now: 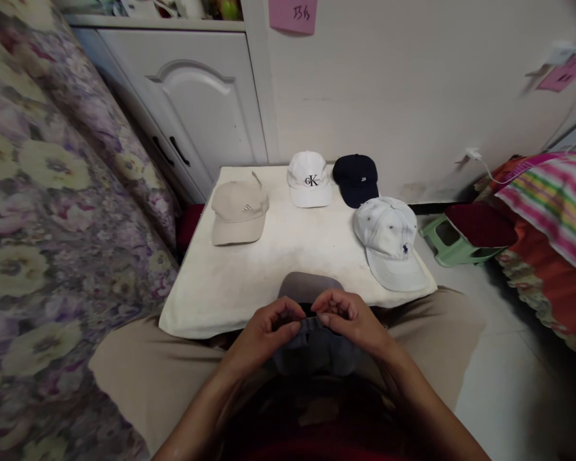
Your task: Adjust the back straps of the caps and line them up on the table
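A grey cap (310, 291) lies at the near edge of a small table covered with a white cloth (221, 288), its brim pointing away from me. My left hand (269, 330) and my right hand (348, 320) are both closed on the cap's back edge, fingertips pinching the fabric close together over my lap. Four other caps lie on the cloth: a beige cap (239, 211) at the left, a white cap with black letters (309, 179) at the back, a dark navy cap (356, 179) beside it, and a pale blue-white cap (390, 240) at the right.
A floral-covered sofa or bed (43, 211) runs along the left. White cabinet doors (196, 109) and a wall stand behind the table. A green plastic stool (448, 243) and striped bedding (552, 205) sit at the right. My knees in beige trousers flank the table.
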A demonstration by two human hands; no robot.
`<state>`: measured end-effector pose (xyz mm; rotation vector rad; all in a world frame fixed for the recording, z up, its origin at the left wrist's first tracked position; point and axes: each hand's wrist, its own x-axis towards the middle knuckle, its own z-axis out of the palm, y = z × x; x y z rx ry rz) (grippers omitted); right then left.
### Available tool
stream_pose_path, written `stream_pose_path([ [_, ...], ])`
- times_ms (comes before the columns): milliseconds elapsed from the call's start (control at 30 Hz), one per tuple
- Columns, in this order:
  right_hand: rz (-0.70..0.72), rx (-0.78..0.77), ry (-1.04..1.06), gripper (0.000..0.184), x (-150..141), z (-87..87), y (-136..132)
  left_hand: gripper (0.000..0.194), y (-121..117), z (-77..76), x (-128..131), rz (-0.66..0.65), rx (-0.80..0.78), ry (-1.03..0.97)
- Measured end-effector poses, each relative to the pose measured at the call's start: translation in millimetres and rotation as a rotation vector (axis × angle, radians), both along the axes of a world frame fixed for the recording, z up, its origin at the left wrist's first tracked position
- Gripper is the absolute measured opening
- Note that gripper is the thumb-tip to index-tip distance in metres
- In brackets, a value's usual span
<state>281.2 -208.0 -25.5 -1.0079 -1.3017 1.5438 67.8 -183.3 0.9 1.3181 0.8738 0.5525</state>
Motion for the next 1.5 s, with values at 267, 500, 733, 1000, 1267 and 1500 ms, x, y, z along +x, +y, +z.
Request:
stream_pose_path([
  [267,0.031,0.207,-0.193,0.031,-2,12.4,-2,0.021,-2,0.3,0,0.019,-0.011,-0.032],
  [500,0.04,0.309,-0.248,0.027,-2,10.4,-2,0.019,-4,3.6,-3,0.037,-0.037,-0.005],
  [733,0.115,0.399,-0.276,0.026,2,10.8,-1,0.014,-3,-5.6,-5,0.053,-0.185,-0.181],
  [1000,0.081,0.374,-0.296,0.021,3,9.6,-1,0.024,1,2.3,-1,-0.015,-0.031,0.061],
  [1267,0.08,0.12,-0.144,0.025,5,10.8,-2,0.015,0,-2.8,-1,-0.106,0.031,0.125],
  [1500,0.084,0.087,-0.109,0.012,-2,8.2,-1,0.014,-2,0.7,3,-0.071,0.049,0.154],
])
